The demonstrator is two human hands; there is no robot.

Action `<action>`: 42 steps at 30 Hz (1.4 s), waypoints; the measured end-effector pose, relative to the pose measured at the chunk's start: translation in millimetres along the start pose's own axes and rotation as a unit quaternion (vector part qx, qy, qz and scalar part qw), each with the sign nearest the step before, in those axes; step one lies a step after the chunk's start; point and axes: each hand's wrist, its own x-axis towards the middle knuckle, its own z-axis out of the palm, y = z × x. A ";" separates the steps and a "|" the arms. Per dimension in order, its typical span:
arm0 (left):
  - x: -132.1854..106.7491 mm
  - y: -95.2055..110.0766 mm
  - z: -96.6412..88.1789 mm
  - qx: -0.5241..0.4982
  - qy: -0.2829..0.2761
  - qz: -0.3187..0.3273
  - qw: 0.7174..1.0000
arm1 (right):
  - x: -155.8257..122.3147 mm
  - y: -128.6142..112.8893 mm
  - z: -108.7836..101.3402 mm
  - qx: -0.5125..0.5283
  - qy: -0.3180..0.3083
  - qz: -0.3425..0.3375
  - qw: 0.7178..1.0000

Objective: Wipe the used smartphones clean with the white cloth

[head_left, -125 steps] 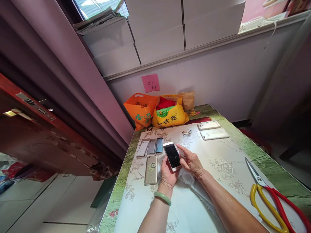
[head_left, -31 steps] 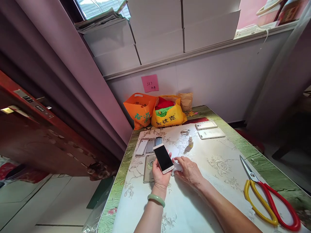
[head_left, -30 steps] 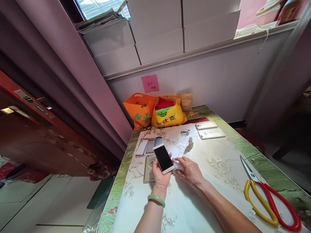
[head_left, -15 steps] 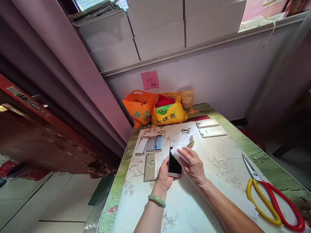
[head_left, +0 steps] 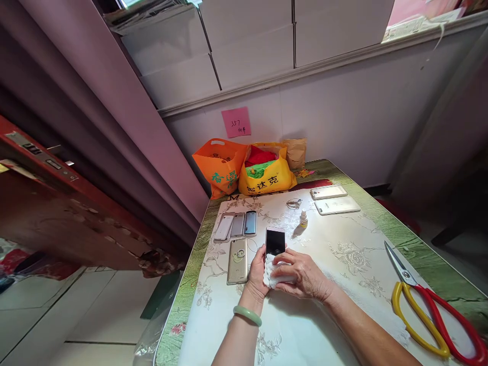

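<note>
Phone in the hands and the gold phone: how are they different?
The held phone shows its dark screen; the gold phone lies back up. The left hand grips the held phone and the right hand presses a white cloth on it; the gold phone lies untouched on the table. Both are slim rectangles.

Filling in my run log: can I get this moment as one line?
left hand: holds dark-screened phone, screen up | right hand: presses white cloth on its lower half | nearby: small bottle, gold phone
</note>
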 end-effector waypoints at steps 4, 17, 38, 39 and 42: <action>2.2 -0.7 -3.1 -0.001 0.042 0.012 0.999 | -0.3 4.2 8.2 -0.039 0.090 0.058 0.993; -0.4 0.1 -0.7 0.008 0.043 -0.004 0.999 | 3.1 14.9 14.5 -0.089 0.220 0.181 0.954; -4.1 -1.2 -0.2 0.014 0.002 -0.039 0.999 | 4.2 19.3 14.0 -0.094 0.298 0.218 0.925; -4.5 -1.3 0.5 0.017 0.000 -0.042 0.999 | 3.9 19.4 13.6 -0.097 0.299 0.230 0.921; -2.7 -2.3 1.5 0.011 0.027 -0.023 0.999 | 2.7 16.7 12.3 -0.091 0.251 0.200 0.943</action>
